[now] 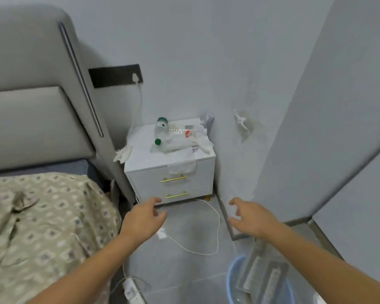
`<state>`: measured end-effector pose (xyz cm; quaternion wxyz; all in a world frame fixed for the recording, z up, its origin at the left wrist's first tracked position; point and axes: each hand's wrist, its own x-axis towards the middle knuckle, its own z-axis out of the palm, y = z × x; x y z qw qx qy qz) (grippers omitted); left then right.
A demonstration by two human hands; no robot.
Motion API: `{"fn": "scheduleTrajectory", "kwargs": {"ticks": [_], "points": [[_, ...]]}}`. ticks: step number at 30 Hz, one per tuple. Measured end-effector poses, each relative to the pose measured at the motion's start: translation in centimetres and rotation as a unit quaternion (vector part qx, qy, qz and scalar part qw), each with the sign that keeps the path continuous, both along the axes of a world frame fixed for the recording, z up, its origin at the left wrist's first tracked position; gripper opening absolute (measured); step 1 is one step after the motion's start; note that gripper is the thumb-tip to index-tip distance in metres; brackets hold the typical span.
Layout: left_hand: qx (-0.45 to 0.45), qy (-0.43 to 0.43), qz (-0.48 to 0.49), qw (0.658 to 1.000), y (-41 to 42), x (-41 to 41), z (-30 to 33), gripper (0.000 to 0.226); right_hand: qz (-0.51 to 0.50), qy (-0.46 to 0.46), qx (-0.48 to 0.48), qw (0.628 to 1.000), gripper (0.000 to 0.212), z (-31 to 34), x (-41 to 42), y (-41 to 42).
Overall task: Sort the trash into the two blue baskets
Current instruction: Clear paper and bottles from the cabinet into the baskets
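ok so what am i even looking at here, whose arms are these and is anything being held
This is one picture from a camera worn on a person's head, looking forward and down. The arms are that person's own. The left hand and right hand reach forward with loosely spread fingers, holding nothing. Ahead stands a white nightstand with trash on top: a plastic bottle lying down and crumpled tissues. A blue basket on the floor at lower right already holds some clear packaging.
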<state>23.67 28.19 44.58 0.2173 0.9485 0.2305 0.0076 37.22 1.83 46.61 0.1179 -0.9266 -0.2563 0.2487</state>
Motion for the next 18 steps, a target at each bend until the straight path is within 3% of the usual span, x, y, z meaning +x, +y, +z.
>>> {"fn": "scheduleTrajectory", "kwargs": {"ticks": [3, 7, 12, 18], "points": [[0.000, 0.016, 0.004, 1.000, 6.2, 0.9, 4.8, 0.045, -0.003, 0.006, 0.000, 1.000, 0.055, 5.3, 2.9, 6.8], [-0.010, 0.021, 0.002, 1.000, 11.3, 4.2, 7.4, 0.055, -0.014, -0.007, 0.033, 0.999, 0.055, 7.3, 6.9, 14.4], [-0.009, 0.000, 0.040, 0.999, 15.0, 11.5, 5.4, 0.042, -0.036, -0.008, 0.087, 0.996, 0.042, 3.9, 14.1, 20.9], [-0.031, 0.008, 0.162, 0.986, 21.2, 17.7, 0.9, 0.039, -0.029, -0.033, 0.094, 0.995, 0.035, -1.1, 21.9, 25.8]]}}
